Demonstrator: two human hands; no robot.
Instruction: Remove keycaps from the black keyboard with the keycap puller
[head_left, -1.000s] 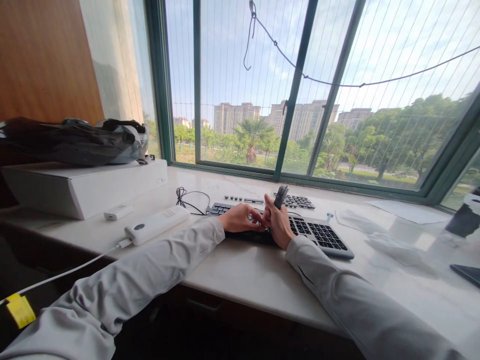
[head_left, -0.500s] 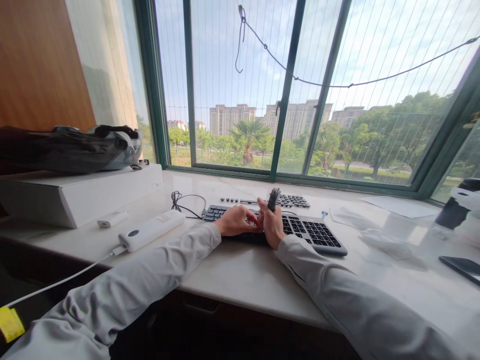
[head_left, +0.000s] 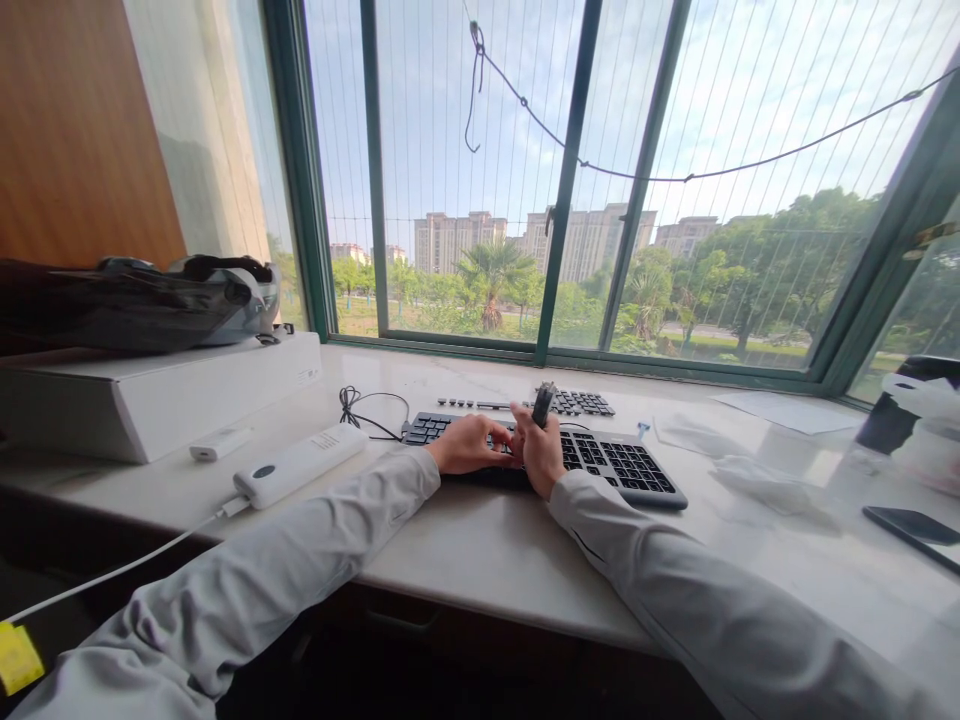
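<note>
Little has moved since a second ago beyond a slight swing of the view to the right. Largest is the window [head_left: 562,210], then the counter [head_left: 465,540] before it, with a white box [head_left: 217,400] at its left. A dark keyboard [head_left: 600,458] lies mid-counter, its middle hidden by the hands. The left hand [head_left: 472,445] is over it, thumb and fingers drawn close; I cannot tell whether this grip pinches anything. Just beside, the right hand [head_left: 541,455] is closed around a dark object [head_left: 543,405] jutting upward. Smallest are the loose keys [head_left: 589,403] behind the keyboard.
</note>
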